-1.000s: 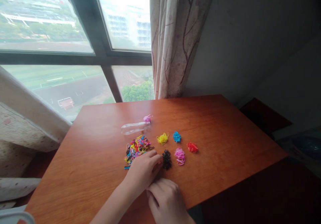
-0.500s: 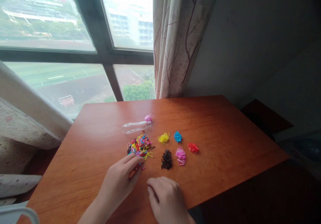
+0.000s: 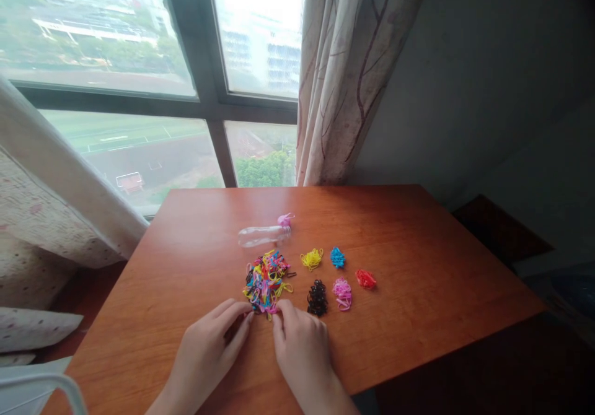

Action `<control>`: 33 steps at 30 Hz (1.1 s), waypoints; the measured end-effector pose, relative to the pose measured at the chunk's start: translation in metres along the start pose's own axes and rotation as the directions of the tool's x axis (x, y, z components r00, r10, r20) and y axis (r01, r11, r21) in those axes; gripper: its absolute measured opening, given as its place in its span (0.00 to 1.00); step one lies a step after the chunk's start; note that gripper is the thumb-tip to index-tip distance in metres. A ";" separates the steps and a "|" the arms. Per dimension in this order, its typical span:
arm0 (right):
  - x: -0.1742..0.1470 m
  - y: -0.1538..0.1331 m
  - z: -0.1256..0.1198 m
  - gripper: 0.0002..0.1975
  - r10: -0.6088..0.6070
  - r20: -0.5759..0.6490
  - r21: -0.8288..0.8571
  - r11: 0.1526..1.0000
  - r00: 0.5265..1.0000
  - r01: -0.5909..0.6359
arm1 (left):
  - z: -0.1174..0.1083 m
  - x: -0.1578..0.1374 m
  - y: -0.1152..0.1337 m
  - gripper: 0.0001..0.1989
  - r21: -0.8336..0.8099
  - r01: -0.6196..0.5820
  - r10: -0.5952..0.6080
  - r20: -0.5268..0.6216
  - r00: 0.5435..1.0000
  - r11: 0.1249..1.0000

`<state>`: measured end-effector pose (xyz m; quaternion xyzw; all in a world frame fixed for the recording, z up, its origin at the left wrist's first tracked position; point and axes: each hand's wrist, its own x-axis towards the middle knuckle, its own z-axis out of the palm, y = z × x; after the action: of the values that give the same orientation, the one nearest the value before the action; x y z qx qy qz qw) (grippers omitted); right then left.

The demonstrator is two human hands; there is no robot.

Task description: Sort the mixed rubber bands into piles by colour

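Note:
A mixed heap of small coloured rubber bands [image 3: 267, 282] lies on the wooden table. At its near left edge, my left hand [image 3: 209, 340] has thumb and forefinger brought close together in a pinch; anything between them is too small to make out. My right hand [image 3: 304, 344] is at the near right edge, fingers curled and tips against the bands by a pink one. What these fingertips hold, if anything, is hidden. Sorted by colour, to the right, are piles of yellow bands [image 3: 312, 259], blue bands [image 3: 338, 257], black bands [image 3: 317, 298], pink bands [image 3: 343, 294] and red bands [image 3: 365, 279].
Behind the heap a clear plastic bottle [image 3: 263, 236] lies on its side, with a pink cap [image 3: 285, 220] at its right end. The table [image 3: 418, 260] reaches to a window and curtain [image 3: 334, 93]. A white curved rail [image 3: 65, 383] shows at bottom left.
My right hand has moved forward to the heap. My left hand has drawn back from over it to its near edge. The whole view has shifted slightly.

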<state>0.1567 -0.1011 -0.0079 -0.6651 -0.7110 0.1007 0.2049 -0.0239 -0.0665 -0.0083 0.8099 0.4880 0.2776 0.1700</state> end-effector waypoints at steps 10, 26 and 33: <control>-0.008 0.013 -0.016 0.08 -0.024 -0.145 0.235 0.970 0.989 0.058 | -0.001 -0.002 0.001 0.08 0.021 0.030 -0.031 0.023 0.999 0.999; -0.024 0.113 -0.047 0.23 0.173 -0.300 0.016 0.984 0.938 -0.176 | -0.001 0.000 0.001 0.08 0.042 0.023 -0.024 0.021 0.999 0.999; -0.025 0.114 -0.046 0.20 0.169 -0.297 0.031 0.985 0.940 -0.167 | -0.002 0.000 0.000 0.08 0.040 0.018 -0.019 0.016 1.000 0.999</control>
<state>0.2801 -0.1211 -0.0185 -0.7302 -0.6124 0.0181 0.3023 -0.0246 -0.0664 -0.0064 0.8108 0.4994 0.2597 0.1606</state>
